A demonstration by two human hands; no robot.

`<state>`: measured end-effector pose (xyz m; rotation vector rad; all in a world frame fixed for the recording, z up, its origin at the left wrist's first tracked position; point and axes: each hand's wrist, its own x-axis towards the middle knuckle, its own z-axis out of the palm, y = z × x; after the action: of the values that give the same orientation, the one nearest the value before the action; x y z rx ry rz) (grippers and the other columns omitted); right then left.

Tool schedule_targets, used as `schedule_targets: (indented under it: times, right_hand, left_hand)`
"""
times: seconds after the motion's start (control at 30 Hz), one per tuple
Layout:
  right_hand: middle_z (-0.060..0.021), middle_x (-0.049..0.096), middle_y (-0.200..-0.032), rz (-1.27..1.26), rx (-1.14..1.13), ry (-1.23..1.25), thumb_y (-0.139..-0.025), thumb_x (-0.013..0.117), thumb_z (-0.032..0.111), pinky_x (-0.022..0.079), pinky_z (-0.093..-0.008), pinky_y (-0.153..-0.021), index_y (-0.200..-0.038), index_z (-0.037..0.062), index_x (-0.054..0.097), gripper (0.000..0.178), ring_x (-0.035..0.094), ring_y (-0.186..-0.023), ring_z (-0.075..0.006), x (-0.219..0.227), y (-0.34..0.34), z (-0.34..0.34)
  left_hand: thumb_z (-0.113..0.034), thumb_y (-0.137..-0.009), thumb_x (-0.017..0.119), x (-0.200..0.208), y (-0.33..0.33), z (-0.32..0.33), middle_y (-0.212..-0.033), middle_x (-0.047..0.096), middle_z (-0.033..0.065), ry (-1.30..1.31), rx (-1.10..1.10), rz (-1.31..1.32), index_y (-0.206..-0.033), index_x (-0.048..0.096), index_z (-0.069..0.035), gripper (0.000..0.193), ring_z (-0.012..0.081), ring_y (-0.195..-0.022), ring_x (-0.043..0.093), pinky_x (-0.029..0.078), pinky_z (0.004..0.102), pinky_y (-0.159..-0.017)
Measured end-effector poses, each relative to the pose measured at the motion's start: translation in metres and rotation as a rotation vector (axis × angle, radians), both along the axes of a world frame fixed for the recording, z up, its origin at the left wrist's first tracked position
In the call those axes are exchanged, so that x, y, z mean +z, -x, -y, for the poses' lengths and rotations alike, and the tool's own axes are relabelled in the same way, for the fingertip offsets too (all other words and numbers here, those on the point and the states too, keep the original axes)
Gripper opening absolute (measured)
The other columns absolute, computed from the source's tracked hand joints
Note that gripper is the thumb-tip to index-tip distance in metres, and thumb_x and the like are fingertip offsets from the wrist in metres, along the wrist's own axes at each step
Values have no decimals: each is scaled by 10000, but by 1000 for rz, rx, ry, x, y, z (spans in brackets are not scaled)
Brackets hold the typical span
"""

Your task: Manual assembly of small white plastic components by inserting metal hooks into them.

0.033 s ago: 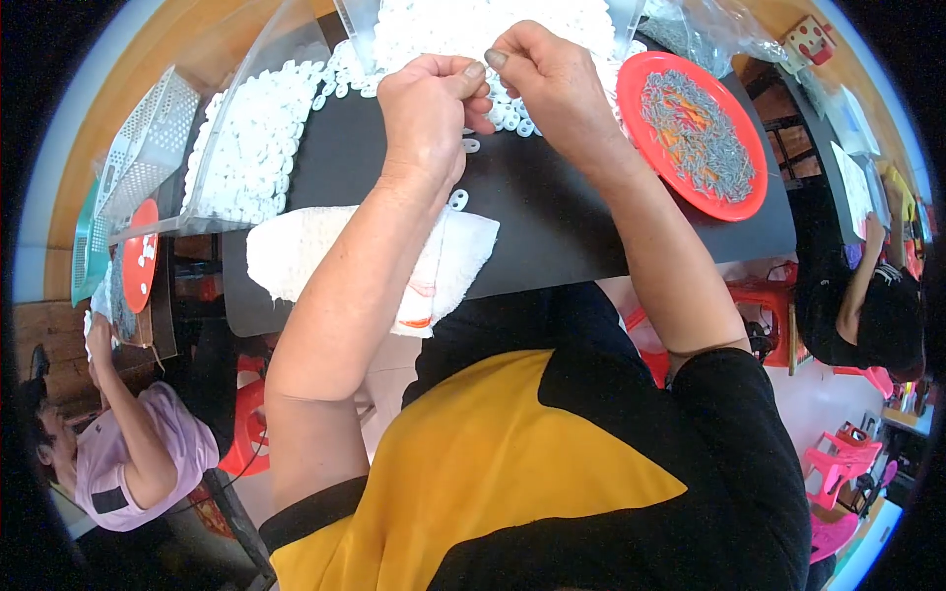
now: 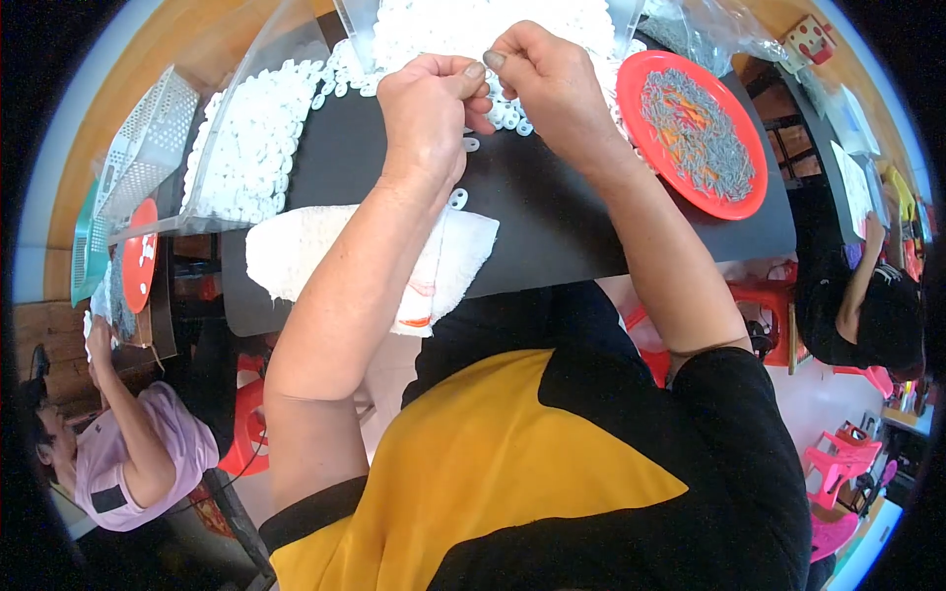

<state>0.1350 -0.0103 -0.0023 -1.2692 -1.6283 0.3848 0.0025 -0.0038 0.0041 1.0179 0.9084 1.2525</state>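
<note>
My left hand (image 2: pixel 426 110) and my right hand (image 2: pixel 554 91) meet at the far side of the dark table, thumbs and fingers pinched close together. Whatever sits between the fingertips is too small or hidden to name. Beyond and below them lie small white oval plastic pieces (image 2: pixel 510 120) with two holes, heaped around a clear bin (image 2: pixel 623 28). One loose white piece (image 2: pixel 458 199) rests nearer, at the edge of a folded white cloth (image 2: pixel 296 251) beneath my left forearm. Right of my right hand stands a red plate (image 2: pixel 639 123) holding many thin grey screw-like pieces (image 2: pixel 724 158).
A clear tray (image 2: pixel 202 225) full of white pieces stands at the left, beside a perforated white basket (image 2: pixel 158 138). A clear plastic bag (image 2: pixel 714 34) lies at the far right. Co-workers sit at left (image 2: pixel 163 433) and right (image 2: pixel 857 315), with red stools (image 2: pixel 764 305) near the table.
</note>
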Motion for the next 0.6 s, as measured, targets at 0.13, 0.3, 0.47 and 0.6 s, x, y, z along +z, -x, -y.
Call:
schedule_targets:
  times: [0.13,0.3,0.47,0.6]
  right_hand:
    - [-32,579,-661,-67,-12,31,-885,579,137,430,-254,-566,-874,-9,610,149,531,-625,-83,-6,9,1]
    - [-33,622,-777,-271,-6,-21,-903,579,154,458,-232,-633,-945,-10,615,173,568,-679,-98,4,-1,11]
    - [-42,601,-782,-57,425,272,-898,584,151,460,-240,-642,-947,2,617,160,571,-680,-107,75,-10,89]
    - [-44,586,-740,178,696,1044,-858,578,114,451,-269,-569,-887,7,606,114,561,-619,-121,49,-54,149]
  left_hand:
    - [13,-862,586,-1,-1,3,-657,584,80,-19,27,25,-807,597,47,66,133,-531,550,450,256,-421]
    - [9,-856,588,-5,-9,0,-681,591,91,-12,-9,100,-822,594,53,56,139,-543,555,461,262,-437]
    - [-30,-855,599,-13,8,-13,-727,604,124,-48,12,194,-857,596,72,102,175,-573,575,497,288,-503]
    - [-106,-904,590,-8,12,-13,-817,622,85,-21,-111,141,-938,587,28,138,180,-700,615,514,287,-608]
